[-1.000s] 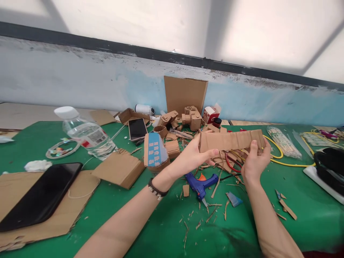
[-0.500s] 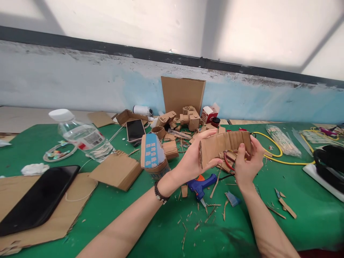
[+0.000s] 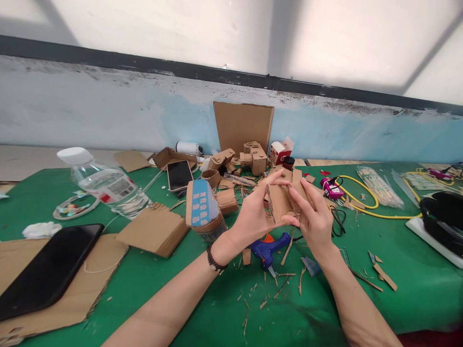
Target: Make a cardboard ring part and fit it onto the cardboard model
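Both hands hold a creased brown cardboard strip, now folded up into a compact block, above the green table. My left hand grips its left side, thumb under and fingers over the top. My right hand presses its fingers against the right side of the folds. A blue glue gun lies on the table just below the hands, among cardboard slivers.
A water bottle lies at left, with a black phone on a cardboard sheet. Cardboard pieces, a second phone and small cardboard models crowd the middle back. Yellow cable, scissors and a black object lie at right.
The long strip, stretched out between my hands a second ago, has been folded along its creases. My right hand moved left toward my left hand, closing the strip into a block.
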Tool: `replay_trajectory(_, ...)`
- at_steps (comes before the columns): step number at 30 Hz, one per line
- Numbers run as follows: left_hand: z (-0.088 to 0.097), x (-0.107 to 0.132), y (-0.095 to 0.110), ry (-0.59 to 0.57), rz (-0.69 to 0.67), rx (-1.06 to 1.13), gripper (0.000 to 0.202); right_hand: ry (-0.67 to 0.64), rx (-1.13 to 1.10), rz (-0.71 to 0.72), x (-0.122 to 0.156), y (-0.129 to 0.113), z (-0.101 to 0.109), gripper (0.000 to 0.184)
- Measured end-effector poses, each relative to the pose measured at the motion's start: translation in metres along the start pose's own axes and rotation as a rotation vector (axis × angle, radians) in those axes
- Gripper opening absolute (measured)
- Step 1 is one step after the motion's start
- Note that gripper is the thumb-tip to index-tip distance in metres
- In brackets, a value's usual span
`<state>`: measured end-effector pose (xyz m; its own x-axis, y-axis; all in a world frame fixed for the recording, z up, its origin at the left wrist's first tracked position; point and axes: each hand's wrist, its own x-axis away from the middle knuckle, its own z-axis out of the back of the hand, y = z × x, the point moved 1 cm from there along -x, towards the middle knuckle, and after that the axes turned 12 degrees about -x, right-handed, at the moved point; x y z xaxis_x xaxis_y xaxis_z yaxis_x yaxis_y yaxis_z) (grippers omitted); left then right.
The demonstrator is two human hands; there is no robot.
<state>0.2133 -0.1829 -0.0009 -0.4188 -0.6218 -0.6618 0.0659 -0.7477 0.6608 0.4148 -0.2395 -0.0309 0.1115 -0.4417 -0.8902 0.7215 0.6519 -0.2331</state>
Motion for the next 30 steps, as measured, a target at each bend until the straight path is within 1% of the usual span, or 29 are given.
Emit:
replay_trajectory(4, -0.004, 0.002, -0.003, -0.016, 0.045, 0.009, 0.101, -0.043, 0.064, 0.023, -0.001, -0.010, -0.003, 0.068)
replay_trajectory(7, -0.007, 0.003, -0.009, -0.053, 0.082, -0.008, 0.102, -0.063, 0.128, 0.030, 0.000, -0.018, -0.006, 0.064)
replay_trajectory(9, -0.008, 0.004, -0.014, -0.068, 0.107, -0.021, 0.101, -0.069, 0.117, 0.042, 0.000, -0.022, -0.007, 0.064)
replay_trajectory(12, -0.007, 0.003, -0.018, -0.070, 0.136, -0.015, 0.091, -0.043, 0.007, 0.032, 0.000, -0.025, -0.010, 0.067)
replay_trajectory(14, -0.003, 0.001, -0.015, -0.066, 0.165, -0.002, 0.082, 0.008, -0.104, 0.009, 0.001, -0.023, -0.011, 0.064)
replay_trajectory(16, 0.002, -0.003, -0.009, -0.056, 0.241, 0.059, 0.074, 0.086, -0.231, -0.038, 0.003, -0.019, -0.012, 0.060)
replay_trajectory(18, 0.006, -0.006, -0.002, -0.059, 0.377, 0.210, 0.070, 0.146, -0.344, -0.104, 0.005, -0.013, -0.011, 0.056)
replay_trajectory(19, 0.007, -0.008, 0.001, -0.077, 0.450, 0.304, 0.070, 0.151, -0.391, -0.136, 0.006, -0.011, -0.011, 0.053)
replay_trajectory(21, 0.008, -0.010, 0.006, -0.137, 0.563, 0.462, 0.070, 0.095, -0.469, -0.168, 0.005, -0.009, -0.011, 0.051)
replay_trajectory(23, 0.009, -0.012, 0.011, -0.232, 0.615, 0.535, 0.067, 0.013, -0.524, -0.160, 0.004, -0.009, -0.012, 0.059)
replay_trajectory(26, 0.013, -0.012, 0.015, -0.373, 0.619, 0.532, 0.058, -0.045, -0.578, -0.117, 0.004, -0.012, -0.017, 0.073)
replay_trajectory(28, 0.017, -0.012, 0.015, -0.422, 0.609, 0.500, 0.052, -0.056, -0.599, -0.117, 0.007, -0.013, -0.021, 0.077)
replay_trajectory(30, 0.020, -0.010, 0.011, -0.453, 0.600, 0.460, 0.045, -0.075, -0.604, -0.153, 0.012, -0.013, -0.025, 0.081)
